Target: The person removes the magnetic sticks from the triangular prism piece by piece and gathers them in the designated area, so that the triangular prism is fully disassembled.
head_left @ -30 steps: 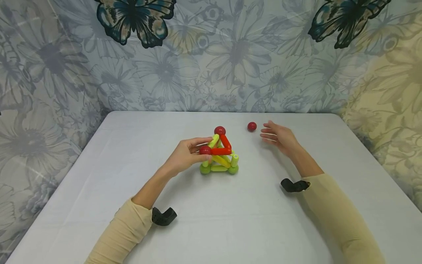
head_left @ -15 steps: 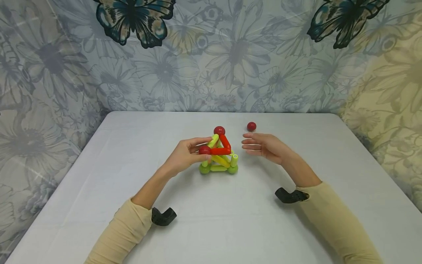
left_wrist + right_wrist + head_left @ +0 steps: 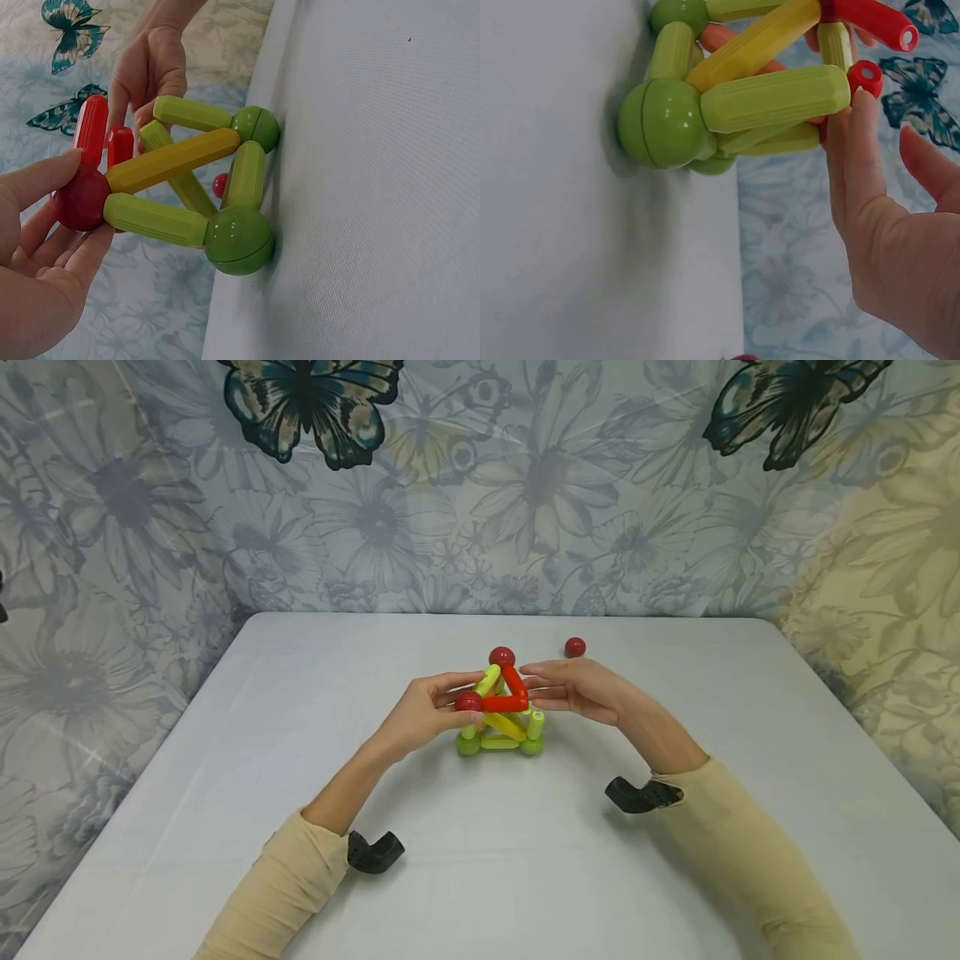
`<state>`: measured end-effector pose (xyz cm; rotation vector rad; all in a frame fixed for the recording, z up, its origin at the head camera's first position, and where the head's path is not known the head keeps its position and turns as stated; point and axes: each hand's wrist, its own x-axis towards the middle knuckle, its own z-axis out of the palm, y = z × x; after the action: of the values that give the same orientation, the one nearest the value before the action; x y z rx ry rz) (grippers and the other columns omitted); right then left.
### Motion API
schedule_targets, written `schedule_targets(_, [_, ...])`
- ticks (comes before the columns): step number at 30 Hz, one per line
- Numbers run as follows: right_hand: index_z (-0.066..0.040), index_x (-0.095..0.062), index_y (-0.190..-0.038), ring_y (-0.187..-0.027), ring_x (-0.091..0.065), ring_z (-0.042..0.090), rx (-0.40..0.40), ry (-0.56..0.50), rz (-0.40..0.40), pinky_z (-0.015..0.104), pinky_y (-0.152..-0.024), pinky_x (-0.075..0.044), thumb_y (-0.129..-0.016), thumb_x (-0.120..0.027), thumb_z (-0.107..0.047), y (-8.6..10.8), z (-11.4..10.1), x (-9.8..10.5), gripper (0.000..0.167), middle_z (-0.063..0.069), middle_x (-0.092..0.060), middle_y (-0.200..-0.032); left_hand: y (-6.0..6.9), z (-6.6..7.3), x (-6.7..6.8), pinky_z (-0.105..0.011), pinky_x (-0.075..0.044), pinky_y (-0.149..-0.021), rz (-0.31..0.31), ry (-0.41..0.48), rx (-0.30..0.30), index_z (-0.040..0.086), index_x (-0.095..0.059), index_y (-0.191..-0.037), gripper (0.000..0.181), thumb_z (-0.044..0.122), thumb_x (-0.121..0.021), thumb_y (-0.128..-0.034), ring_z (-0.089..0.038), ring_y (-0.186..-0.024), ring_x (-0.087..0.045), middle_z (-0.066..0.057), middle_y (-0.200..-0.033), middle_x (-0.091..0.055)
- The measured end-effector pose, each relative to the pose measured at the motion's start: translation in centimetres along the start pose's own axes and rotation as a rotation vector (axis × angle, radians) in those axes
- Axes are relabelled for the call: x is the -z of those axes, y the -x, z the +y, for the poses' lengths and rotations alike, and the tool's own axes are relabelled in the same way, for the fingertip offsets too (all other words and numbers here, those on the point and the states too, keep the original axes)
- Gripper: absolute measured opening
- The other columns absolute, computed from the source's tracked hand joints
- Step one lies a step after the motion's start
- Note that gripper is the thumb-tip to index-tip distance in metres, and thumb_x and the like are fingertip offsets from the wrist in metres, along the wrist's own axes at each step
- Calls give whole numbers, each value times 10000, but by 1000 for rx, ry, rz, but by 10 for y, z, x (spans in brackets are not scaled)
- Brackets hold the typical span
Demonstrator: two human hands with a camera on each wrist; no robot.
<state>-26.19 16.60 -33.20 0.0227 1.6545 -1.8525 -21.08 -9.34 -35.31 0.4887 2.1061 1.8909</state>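
Note:
A frame of magnetic rods and balls stands on the table, with green balls (image 3: 240, 240) at its base, lime rods and a slanting yellow rod (image 3: 506, 727). My left hand (image 3: 415, 718) pinches a red ball (image 3: 468, 702) at its upper left corner between thumb and fingers. One red rod (image 3: 504, 703) juts right from that ball; another red rod (image 3: 514, 682) comes down from a red ball (image 3: 502, 657) at the back. Their free ends meet or nearly meet. My right hand (image 3: 588, 691) has its straight fingers at these ends; in the right wrist view a fingertip (image 3: 864, 101) seems to touch one.
A loose red ball (image 3: 575, 647) lies behind my right hand near the far edge of the white table (image 3: 480, 877). A patterned wall (image 3: 480, 527) rises behind. Black wrist mounts (image 3: 375, 852) stick out from both sleeves.
My right hand has moved left, from beside the loose red ball to the right side of the frame. My left hand keeps its hold on the red ball, and the frame stays in place.

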Motion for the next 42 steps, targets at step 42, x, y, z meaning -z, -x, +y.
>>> schedule_targets(42, [109,-501,-1248,-620,-551,132,-81,312,25,154,-602,-500,-954,-590,-213,-17,-14,-14,445,59,-629,-819,0,1,-3,-292,-504,-876,9,-4,14,83,-564,-1325,519,42,-733,-836,-189,-1123,-584,-56,-1329,-535])
